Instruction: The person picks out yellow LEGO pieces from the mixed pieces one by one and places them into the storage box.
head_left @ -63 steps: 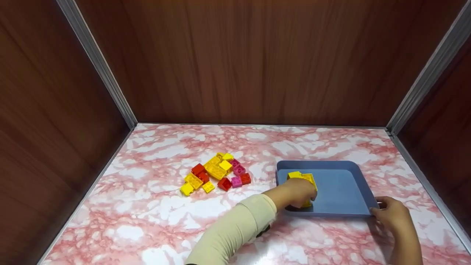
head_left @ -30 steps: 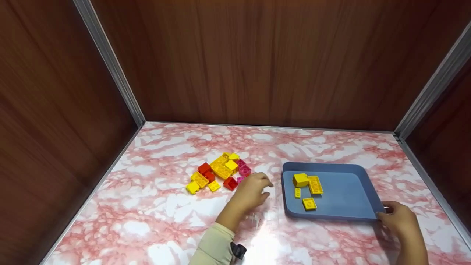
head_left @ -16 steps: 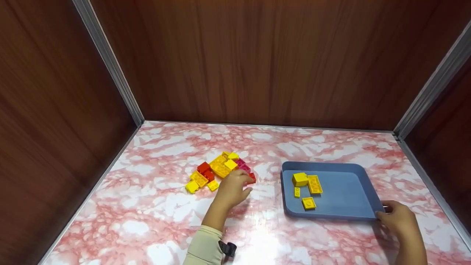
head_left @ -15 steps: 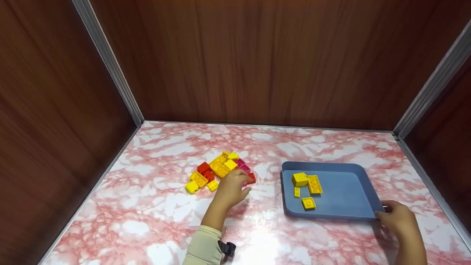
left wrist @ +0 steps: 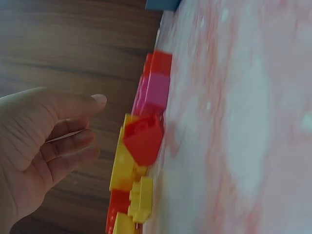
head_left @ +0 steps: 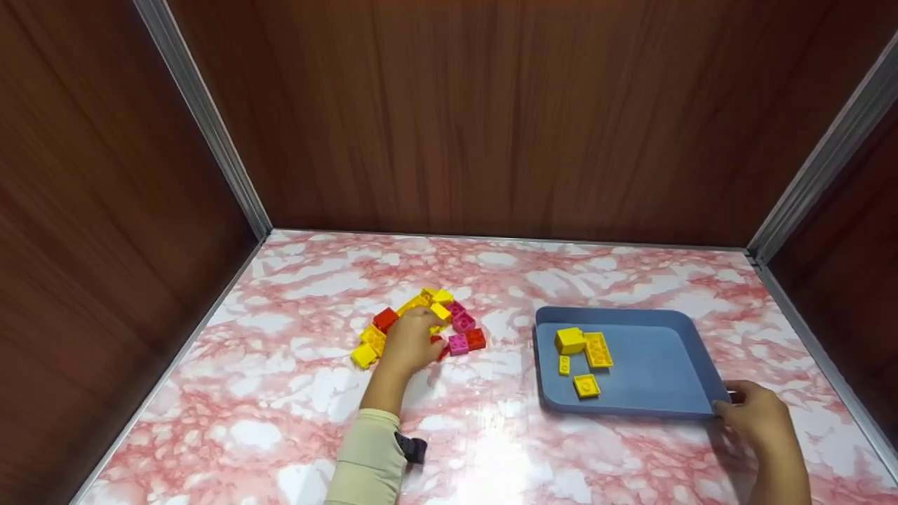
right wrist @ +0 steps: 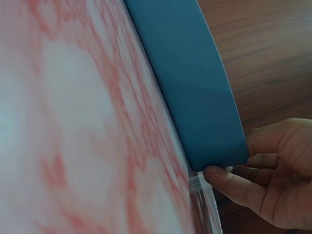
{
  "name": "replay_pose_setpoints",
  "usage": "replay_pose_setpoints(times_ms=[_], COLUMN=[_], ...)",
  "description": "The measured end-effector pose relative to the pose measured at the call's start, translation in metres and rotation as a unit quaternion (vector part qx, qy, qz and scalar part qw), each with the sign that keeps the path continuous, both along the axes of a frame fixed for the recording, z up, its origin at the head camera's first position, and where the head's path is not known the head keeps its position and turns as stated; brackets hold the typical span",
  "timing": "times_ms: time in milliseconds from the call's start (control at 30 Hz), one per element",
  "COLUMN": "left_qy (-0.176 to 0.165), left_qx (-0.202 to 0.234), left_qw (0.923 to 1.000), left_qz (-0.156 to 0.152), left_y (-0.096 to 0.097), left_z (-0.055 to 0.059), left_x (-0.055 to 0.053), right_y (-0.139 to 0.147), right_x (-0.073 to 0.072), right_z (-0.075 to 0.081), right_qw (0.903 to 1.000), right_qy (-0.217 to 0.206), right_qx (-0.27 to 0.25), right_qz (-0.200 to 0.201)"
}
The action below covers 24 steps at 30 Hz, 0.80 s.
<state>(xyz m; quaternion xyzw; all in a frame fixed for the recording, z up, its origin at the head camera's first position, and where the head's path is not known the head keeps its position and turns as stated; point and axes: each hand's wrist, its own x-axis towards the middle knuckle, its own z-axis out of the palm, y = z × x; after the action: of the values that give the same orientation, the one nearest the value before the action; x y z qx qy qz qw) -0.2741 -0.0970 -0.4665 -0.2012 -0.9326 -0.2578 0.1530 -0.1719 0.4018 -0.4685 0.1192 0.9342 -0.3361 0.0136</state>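
My left hand (head_left: 412,340) hovers over a heap of toy building bricks, fingers loosely bent with nothing between them. In the left wrist view, thumb and fingers stand apart, close above a red brick (left wrist: 144,139), a yellow brick (left wrist: 141,199) and a pink brick (left wrist: 157,92). Part of the heap is hidden beneath this hand in the head view. My right hand (head_left: 758,414) grips the near right corner of a blue-grey tray (head_left: 659,368), its thumb against the near wall and fingers round the side. Inside the tray's left part lie several yellow bricks (head_left: 586,386).
At the heap's right edge sit a pink brick (head_left: 458,344) and a red brick (head_left: 475,339); magenta bricks (head_left: 462,322) lie behind them. A marbled red-and-white table (head_left: 245,393) carries everything. Brown wood-grain panels (head_left: 491,126) enclose it at the back and sides.
My left hand has let go of yellow bricks in the tray and moved left over the heap, uncovering the pink and red bricks at its right. The right hand stays at the tray corner.
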Motion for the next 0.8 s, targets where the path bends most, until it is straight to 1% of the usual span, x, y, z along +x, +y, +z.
replay_pose_setpoints(times_ms=[33, 133, 200, 333, 433, 533, 667, 800], left_qy=[-0.006, -0.043, -0.07, -0.11, -0.134, -0.165, -0.212, -0.23], left_qx=[-0.006, -0.021, -0.034, -0.073, -0.101, -0.121, -0.13, -0.159], left_qw=[1.0, 0.9986, 0.9961, 0.9882, 0.9814, 0.9744, 0.9643, 0.9563], left_qz=[0.004, 0.022, 0.042, 0.078, 0.093, 0.094, 0.091, 0.086], left_y=[-0.002, -0.007, -0.009, -0.012, -0.013, -0.013, -0.011, -0.01], left_z=[0.0, 0.004, 0.007, 0.013, 0.018, 0.023, 0.029, 0.032], left_x=[-0.002, -0.008, -0.013, -0.023, -0.031, -0.038, -0.043, -0.048], right_y=[0.0, -0.001, -0.001, 0.0, 0.0, 0.001, 0.001, 0.0], right_x=[0.0, 0.0, 0.0, 0.0, 0.0, 0.0, 0.001, 0.0], right_z=[0.0, 0.001, 0.002, 0.002, 0.002, 0.0, -0.001, -0.001], right_qw=[1.0, 1.0, 1.0, 1.0, 1.0, 1.0, 1.0, 1.0], right_qy=[-0.001, -0.002, -0.001, 0.003, 0.002, -0.001, -0.002, 0.006], right_qx=[-0.001, -0.003, -0.002, 0.001, 0.001, 0.001, 0.0, 0.007], right_qz=[-0.001, -0.001, -0.001, -0.002, -0.003, -0.004, -0.002, 0.002])
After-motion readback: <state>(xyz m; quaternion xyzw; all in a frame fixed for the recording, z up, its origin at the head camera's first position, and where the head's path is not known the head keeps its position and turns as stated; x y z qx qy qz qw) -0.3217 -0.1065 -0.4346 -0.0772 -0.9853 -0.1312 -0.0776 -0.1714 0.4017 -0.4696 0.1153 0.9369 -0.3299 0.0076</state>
